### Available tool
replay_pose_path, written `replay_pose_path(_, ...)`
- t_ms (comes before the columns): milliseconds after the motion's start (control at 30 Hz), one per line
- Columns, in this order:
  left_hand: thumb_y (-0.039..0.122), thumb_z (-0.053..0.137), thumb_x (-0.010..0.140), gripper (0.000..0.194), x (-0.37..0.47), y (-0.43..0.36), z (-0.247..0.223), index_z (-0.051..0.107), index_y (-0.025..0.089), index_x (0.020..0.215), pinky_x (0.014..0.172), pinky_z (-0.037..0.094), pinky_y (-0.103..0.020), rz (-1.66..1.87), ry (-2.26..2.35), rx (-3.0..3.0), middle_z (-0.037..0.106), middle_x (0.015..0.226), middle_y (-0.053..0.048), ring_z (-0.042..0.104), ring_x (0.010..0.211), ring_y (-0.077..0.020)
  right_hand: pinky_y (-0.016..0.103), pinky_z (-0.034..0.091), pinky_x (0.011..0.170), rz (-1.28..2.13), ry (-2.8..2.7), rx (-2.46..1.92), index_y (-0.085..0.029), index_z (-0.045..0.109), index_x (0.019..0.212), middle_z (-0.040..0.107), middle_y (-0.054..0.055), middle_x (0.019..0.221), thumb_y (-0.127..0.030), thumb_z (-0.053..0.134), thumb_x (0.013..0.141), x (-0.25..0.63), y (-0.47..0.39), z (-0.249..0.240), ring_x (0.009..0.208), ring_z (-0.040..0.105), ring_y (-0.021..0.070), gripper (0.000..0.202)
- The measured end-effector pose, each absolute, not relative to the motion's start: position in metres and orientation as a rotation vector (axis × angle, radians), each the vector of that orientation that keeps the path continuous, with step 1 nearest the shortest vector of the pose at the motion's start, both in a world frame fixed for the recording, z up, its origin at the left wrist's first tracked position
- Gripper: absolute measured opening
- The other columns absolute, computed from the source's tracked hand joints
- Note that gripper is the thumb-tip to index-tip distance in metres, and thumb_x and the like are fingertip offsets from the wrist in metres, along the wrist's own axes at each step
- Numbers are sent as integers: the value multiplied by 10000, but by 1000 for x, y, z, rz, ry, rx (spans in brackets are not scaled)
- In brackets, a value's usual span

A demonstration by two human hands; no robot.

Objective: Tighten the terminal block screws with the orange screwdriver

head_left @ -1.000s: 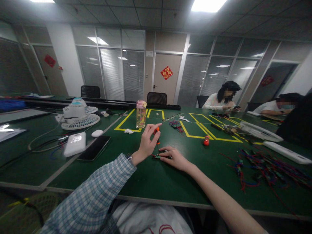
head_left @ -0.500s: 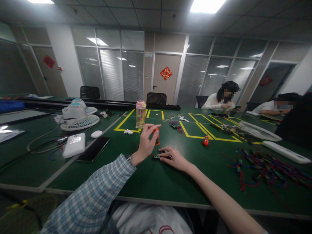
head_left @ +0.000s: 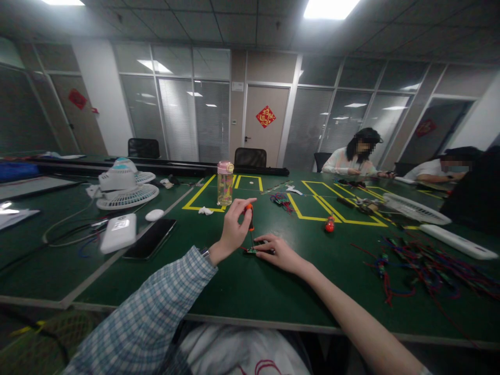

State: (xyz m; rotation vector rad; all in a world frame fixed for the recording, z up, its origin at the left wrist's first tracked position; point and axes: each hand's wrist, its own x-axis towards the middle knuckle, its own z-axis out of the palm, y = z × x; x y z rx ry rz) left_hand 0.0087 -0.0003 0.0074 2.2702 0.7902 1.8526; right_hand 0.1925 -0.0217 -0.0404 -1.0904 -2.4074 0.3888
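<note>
One small green board (head_left: pixel 250 252) lies on the green table (head_left: pixel 242 297), right in front of the person, whose left hand (head_left: pixel 235 224) pinches one orange and black screwdriver (head_left: pixel 251 224) standing tip-down at it, while the right hand (head_left: pixel 282 253) lies with fingers stretched out, touching the board. Around them I count one pink-topped bottle (head_left: pixel 225 185), one black phone (head_left: pixel 151 239), and one little red thing (head_left: pixel 330 225). Over to the right is one big wire heap (head_left: pixel 425 268), and two other people sit farther back.
</note>
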Motion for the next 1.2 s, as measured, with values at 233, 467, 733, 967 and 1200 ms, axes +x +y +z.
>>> replay_pose_path(233, 251, 596, 859, 148, 8, 0, 8, 618, 206, 998, 758, 440, -281, 1946, 837, 2283, 494, 865, -15, 505, 815, -148, 386, 418, 978, 405, -2402, -1103, -244, 697, 1109, 614, 100, 1218, -354, 543, 892, 192, -22, -40, 1111, 559, 243, 288)
replay_pose_path(467, 247, 524, 905, 279, 10, 3, 3, 567, 228, 1180, 768, 443, -284, 1929, 816, 2281, 502, 901, -25, 505, 828, -146, 381, 409, 984, 386, -2404, -1092, -245, 698, 1109, 614, 96, 1216, -359, 542, 894, 193, -21, -41, 1113, 555, 238, 289)
replay_pose_path(733, 230, 438, 939, 222, 8, -1, 6, 587, 203, 1102, 811, 445, -294, 1876, 762, 2250, 559, 968, -46, 542, 898, -154, 375, 414, 978, 379, -2405, -1097, -241, 696, 1112, 614, 96, 1216, -341, 549, 890, 193, -21, -42, 1112, 556, 236, 284)
replay_pose_path(967, 227, 510, 909, 197, 9, 1, 4, 602, 205, 1082, 793, 446, -286, 1950, 805, 2248, 541, 917, -32, 531, 856, -148, 378, 410, 983, 370, -2408, -1085, -242, 697, 1111, 616, 98, 1210, -355, 542, 895, 194, -19, -44, 1107, 560, 236, 288)
replay_pose_path(1200, 208, 433, 941, 221, 8, -2, 7, 601, 196, 1084, 834, 452, -289, 1881, 736, 2233, 596, 1003, -51, 567, 945, -155, 376, 414, 980, 366, -2417, -1073, -244, 693, 1119, 615, 98, 1214, -351, 539, 898, 193, -18, -45, 1103, 563, 235, 290)
